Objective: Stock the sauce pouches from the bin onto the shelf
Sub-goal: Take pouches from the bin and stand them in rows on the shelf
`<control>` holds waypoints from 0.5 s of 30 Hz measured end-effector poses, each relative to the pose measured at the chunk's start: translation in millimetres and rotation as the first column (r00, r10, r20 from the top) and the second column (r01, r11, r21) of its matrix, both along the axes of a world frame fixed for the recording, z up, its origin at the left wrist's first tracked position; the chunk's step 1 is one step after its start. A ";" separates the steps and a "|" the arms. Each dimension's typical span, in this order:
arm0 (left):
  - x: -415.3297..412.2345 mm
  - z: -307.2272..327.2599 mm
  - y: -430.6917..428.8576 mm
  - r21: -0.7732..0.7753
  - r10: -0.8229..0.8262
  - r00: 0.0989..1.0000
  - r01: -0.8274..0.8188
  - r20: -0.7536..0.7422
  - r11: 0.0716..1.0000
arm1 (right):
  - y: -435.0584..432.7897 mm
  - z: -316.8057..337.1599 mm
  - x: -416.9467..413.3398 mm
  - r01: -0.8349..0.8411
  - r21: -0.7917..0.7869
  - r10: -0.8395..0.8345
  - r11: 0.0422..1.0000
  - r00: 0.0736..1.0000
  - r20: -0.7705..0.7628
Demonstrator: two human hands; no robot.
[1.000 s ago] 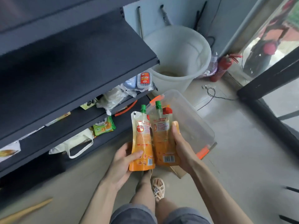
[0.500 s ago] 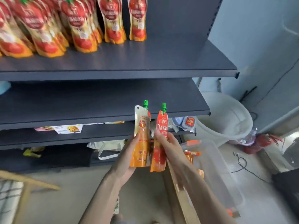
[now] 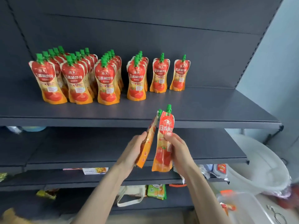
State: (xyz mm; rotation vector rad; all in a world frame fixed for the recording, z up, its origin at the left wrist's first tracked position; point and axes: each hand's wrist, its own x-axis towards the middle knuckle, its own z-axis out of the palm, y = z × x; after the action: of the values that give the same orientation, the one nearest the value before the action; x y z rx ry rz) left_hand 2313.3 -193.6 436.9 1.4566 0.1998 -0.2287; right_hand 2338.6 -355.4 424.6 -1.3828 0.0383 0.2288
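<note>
Head view. Your left hand [image 3: 131, 152] is closed around one pouch [image 3: 148, 143], thumb on the near face and fingers behind; this pouch is turned edge-on to the camera and tilts right at the top. Your right hand [image 3: 178, 152] is closed around a second pouch [image 3: 164, 139], held upright with its printed front facing you, fingers wrapped across its middle. The two green caps sit close together, just below the front lip of the shelf [image 3: 210, 107]; the pouch bodies splay apart lower down. Neither held pouch touches the shelf.

On the shelf, stocked pouches [image 3: 105, 81] stand upright, fronts forward, in files running front to back. The three left files are deep and packed close. To their right stands a shorter file [image 3: 136, 81], then a pouch [image 3: 160, 75], then another pouch [image 3: 179, 75] set further back. The shelf surface right of these and along the front edge is bare.

The bin [image 3: 247, 207], clear plastic with orange clips, sits at lower right beside your right forearm; it is blurred, and something orange and red shows inside, though you cannot tell how many pouches it holds. A white tub [image 3: 258, 167] stands behind it. Lower shelves carry assorted packets [image 3: 156, 191] and a cloth bag [image 3: 131, 196].
</note>
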 end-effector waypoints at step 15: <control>106.6 54.5 64.7 0.039 0.163 0.934 -0.185 0.319 0.982 | 44.8 52.9 92.8 0.136 -0.037 -0.122 0.990 0.959 0.255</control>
State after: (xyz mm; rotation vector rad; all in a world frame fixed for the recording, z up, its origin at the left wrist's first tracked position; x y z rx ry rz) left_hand 2419.9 -128.9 491.4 1.5122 0.0759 0.1578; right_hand 2431.3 -310.7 477.5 -1.4486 -0.0776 -0.0591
